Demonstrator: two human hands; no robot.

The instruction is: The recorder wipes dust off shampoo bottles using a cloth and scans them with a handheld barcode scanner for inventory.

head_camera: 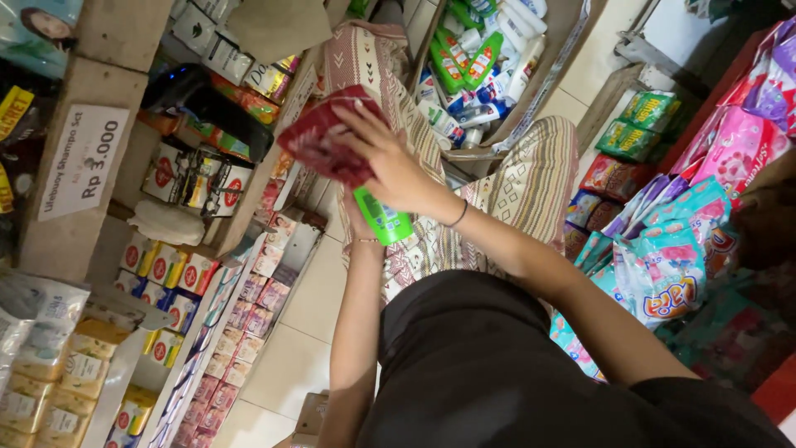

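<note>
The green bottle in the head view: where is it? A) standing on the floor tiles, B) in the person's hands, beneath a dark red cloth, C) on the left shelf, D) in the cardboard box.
B: the green bottle sits between both hands, the right hand pressing the dark red cloth above it.

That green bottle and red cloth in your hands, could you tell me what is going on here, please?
A person in a small shop holds a green bottle in the left hand, mostly hidden, and presses a red cloth against it with the right hand. A cardboard box of bottles sits ahead, shelves of small boxes alongside.
</note>
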